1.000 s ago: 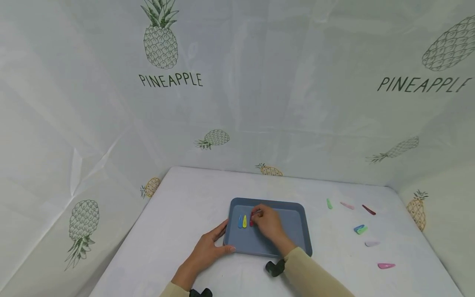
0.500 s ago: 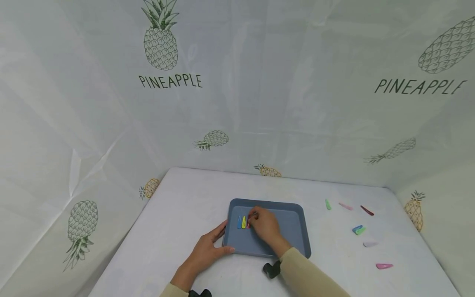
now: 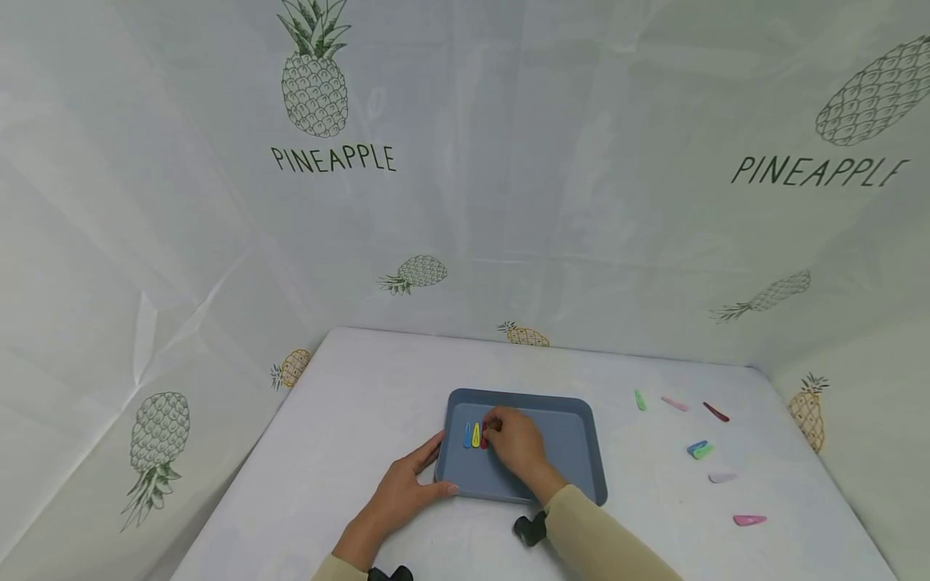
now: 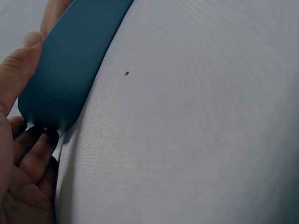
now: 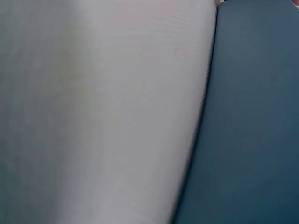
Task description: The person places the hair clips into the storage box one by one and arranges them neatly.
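A blue-grey tray [image 3: 538,400] lies on the white-covered table. My left hand [image 3: 402,488] grips its near left corner, thumb at the front rim and fingers along the left side. The left wrist view shows these fingers [image 4: 39,156] against the tray's outer wall [image 4: 70,70]. Inside the tray, a blue hair clip [image 3: 468,436] and a yellow hair clip [image 3: 475,436] lie side by side. Just right of them, my right hand [image 3: 519,444] pinches a red hair clip [image 3: 484,442], partly hidden by the fingers. The right wrist view shows only tray wall and cloth.
Right of the tray lie several loose hair clips: green [image 3: 640,400], pale pink [image 3: 675,403], dark red [image 3: 716,411], lilac [image 3: 722,478] and bright pink [image 3: 749,520]. A blue clip [image 3: 697,446] and a green one [image 3: 703,452] overlap. Pineapple-print sheeting [image 3: 465,202] surrounds the table.
My right hand has moved slightly left with the red hair clip, bringing it close beside the yellow one. The left hand stays at the tray's corner.
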Motion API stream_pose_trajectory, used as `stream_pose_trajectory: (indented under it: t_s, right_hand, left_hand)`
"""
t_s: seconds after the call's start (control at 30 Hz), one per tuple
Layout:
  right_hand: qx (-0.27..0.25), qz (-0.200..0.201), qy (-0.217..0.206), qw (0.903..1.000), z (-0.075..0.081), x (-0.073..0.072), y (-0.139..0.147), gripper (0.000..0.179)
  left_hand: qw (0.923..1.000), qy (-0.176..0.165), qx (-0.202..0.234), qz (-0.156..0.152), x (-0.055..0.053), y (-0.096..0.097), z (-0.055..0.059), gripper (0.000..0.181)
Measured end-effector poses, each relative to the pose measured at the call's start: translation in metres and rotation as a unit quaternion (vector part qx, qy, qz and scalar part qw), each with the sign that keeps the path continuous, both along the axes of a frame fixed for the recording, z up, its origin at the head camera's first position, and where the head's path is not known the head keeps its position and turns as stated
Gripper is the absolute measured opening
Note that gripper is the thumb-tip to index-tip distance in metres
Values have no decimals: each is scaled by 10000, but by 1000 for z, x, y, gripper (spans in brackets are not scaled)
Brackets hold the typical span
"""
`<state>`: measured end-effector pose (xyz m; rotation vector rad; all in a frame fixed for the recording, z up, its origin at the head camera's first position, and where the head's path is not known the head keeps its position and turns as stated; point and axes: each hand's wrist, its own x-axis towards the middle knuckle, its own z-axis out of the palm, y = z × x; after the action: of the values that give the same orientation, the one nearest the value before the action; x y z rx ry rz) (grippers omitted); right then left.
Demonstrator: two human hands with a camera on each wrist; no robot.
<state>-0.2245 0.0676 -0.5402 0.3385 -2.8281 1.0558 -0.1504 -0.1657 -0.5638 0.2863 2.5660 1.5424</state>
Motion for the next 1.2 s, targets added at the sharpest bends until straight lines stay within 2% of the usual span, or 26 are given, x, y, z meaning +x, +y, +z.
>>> stream_pose_trajectory:
  t_s: [0.3, 0.8, 1.2]
  right_hand:
    - [201, -2, 116, 9997, -1, 0, -1, 9]
    - [283, -16, 58, 9996, -1, 0, -2, 11]
    - [-202, -83, -237, 9995, -3, -2, 2, 14]
  left_hand:
    - [10000, 31, -21, 1, 1, 0, 2, 94]
    - [10000, 14, 26, 19, 2, 0, 2, 94]
    - [10000, -37, -6, 7, 1, 0, 2, 95]
